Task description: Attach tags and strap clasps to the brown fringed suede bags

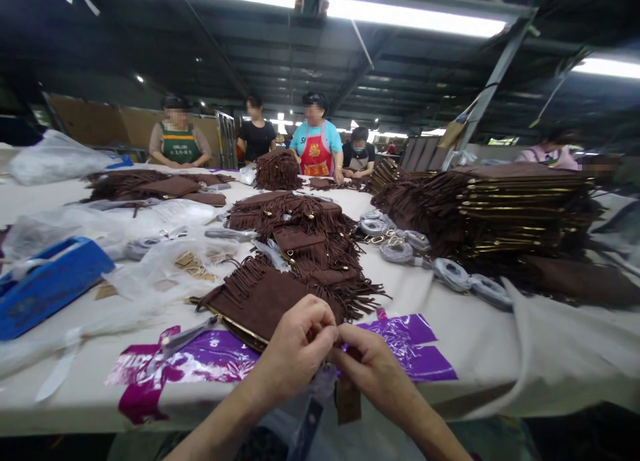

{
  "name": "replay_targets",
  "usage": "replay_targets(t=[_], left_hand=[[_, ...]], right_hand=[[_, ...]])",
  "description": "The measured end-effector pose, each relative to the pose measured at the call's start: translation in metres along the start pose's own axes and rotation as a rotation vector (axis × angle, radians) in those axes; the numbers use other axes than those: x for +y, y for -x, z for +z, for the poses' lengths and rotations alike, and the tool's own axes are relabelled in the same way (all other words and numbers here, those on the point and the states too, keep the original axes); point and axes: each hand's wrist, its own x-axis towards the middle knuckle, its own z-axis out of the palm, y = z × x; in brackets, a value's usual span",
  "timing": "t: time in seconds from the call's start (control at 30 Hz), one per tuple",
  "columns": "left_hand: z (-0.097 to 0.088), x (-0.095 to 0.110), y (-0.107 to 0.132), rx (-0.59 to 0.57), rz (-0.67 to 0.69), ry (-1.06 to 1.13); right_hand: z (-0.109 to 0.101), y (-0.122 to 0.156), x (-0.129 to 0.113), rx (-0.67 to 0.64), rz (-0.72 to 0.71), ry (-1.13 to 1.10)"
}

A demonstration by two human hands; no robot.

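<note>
A brown fringed pouch point(260, 294) lies in front of me with its gold zipper edge facing my body. My left hand point(303, 341) is closed in a pinch over the pouch's near right corner. Fingertip to fingertip with it, my right hand point(373, 364) is also pinched shut. Whatever sits between the fingers is too small and covered to make out. Below them hang a small brown card tag point(349, 401) and a dark strap piece point(311, 421) partly in clear plastic. Purple plastic tape point(407, 344) covers the cloth under the work.
More fringed pouches point(315, 241) lie just beyond, and a tall stack of pouches point(525, 208) stands right. Coiled grey-wrapped straps point(397, 244) lie between. At left are a blue tape dispenser point(50, 281), plastic bags and card tags point(195, 264). Several people work across the table.
</note>
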Motion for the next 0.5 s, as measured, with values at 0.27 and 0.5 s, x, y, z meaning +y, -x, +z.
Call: replay_targets(t=[0.27, 0.5], left_hand=[[0.0, -0.023, 0.008, -0.022, -0.168, 0.002], [0.025, -0.034, 0.02, 0.085, -0.204, -0.178]], right_hand=[[0.006, -0.007, 0.017, 0.117, 0.197, -0.441], [0.019, -0.007, 0.027, 0.237, 0.234, -0.555]])
